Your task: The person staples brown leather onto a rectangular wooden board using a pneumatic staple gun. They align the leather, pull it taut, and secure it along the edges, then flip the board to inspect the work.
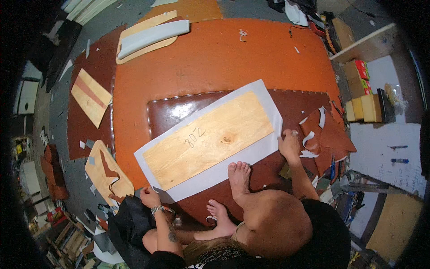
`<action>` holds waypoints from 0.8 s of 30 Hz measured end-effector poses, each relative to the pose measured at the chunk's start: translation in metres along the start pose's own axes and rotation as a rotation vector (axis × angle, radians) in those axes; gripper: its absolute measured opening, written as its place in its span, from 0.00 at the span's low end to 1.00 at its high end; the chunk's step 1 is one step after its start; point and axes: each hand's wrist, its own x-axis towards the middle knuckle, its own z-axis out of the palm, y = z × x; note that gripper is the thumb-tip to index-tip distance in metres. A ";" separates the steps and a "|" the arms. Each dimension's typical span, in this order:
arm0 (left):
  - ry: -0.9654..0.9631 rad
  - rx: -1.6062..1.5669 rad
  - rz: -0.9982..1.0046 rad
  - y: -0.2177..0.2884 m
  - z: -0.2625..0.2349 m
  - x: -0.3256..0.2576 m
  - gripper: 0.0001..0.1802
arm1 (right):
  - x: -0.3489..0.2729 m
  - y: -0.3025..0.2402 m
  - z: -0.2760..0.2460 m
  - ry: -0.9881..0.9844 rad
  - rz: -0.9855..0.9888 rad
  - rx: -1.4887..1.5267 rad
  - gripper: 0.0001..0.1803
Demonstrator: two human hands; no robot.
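Covering most of the floor is a big orange leather hide, and on its near part lies a darker, glossy brown leather sheet with a line of small stitches or studs along its edge. A pale wooden board rests at a slant on that brown sheet, with a larger white sheet under it showing as a border all round; handwriting marks the board's middle. The person sits on the floor at the near edge, one bare foot planted on the white border and the other foot tucked back nearer the body. The right hand presses down at the right corner of the white sheet, fingers curled onto its edge, though whether it pinches anything I cannot tell. The left hand, with a watch at the wrist, is closed at the sheet's lower left corner; what it grips is not clear. Brown leather offcuts with white strips lie just right of the right hand. Further wooden shapes sit on the left: a striped board, a curved panel and, at the far side, a long panel with a grey pad. Yellow and red boxes are stacked beside a shelf on the right; their contents are hidden.
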 end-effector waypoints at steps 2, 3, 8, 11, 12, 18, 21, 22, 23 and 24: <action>0.017 -0.102 0.022 0.006 0.015 -0.002 0.20 | 0.004 0.003 0.011 0.097 -0.133 0.133 0.24; -0.046 -0.119 0.037 0.009 0.023 -0.002 0.20 | 0.010 -0.003 0.019 0.081 -0.159 0.200 0.26; -0.157 -0.059 -0.080 0.015 0.045 0.007 0.28 | 0.022 -0.066 0.058 0.066 -0.227 0.120 0.39; -0.273 -0.081 -0.133 0.018 0.039 0.019 0.32 | 0.030 -0.085 0.054 -0.048 -0.063 0.083 0.40; -0.346 -0.066 -0.223 0.021 0.037 0.024 0.32 | 0.038 -0.082 0.048 -0.088 -0.012 0.127 0.40; -0.541 -0.554 -0.348 0.018 0.012 0.019 0.37 | 0.051 -0.023 0.051 -0.168 0.033 0.677 0.33; -0.577 -0.414 -0.266 0.016 0.012 0.006 0.36 | 0.031 -0.001 0.072 0.087 -0.130 0.382 0.33; -0.570 -0.375 -0.203 0.016 0.013 0.003 0.35 | 0.025 0.005 0.077 0.114 -0.110 0.290 0.32; -0.565 -0.298 -0.176 0.016 0.014 0.000 0.35 | 0.019 0.010 0.081 0.139 -0.092 0.198 0.32; -0.561 -0.332 -0.149 0.017 0.015 -0.002 0.35 | 0.016 0.014 0.083 0.165 -0.080 0.107 0.31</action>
